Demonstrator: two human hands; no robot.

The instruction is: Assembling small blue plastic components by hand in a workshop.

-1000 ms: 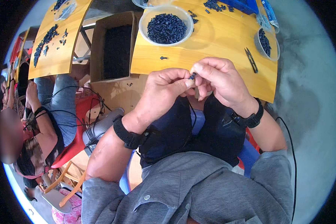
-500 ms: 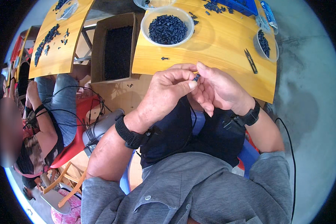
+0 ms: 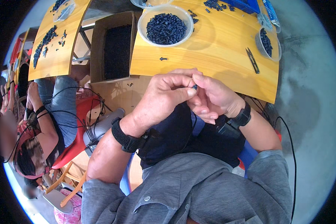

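My left hand [image 3: 164,91] pinches a small dark blue piece [image 3: 195,86] between thumb and forefinger, just beyond the near edge of the table. My right hand [image 3: 214,93] meets it there, thumb and curled fingers closed round the same piece. Most of the piece is hidden by the fingers, so its full shape cannot be made out. Beyond my hands, one similar loose piece [image 3: 163,58] lies on the yellow wooden table [image 3: 216,52]. A round clear tub [image 3: 139,31] holding a heap of such pieces stands at the back left of it.
Black thread snips [image 3: 252,60] lie at the right, near a smaller clear tub [image 3: 278,55] of pieces. A blue bin [image 3: 252,8] sits at the back. Left of my table stands a cardboard box [image 3: 98,52] of dark contents. Another person [image 3: 44,127] sits at a second table [image 3: 65,56].
Both hands have come slightly lower and nearer to me. My right thumb has bent down toward the piece, and the right fingers have closed in around it.
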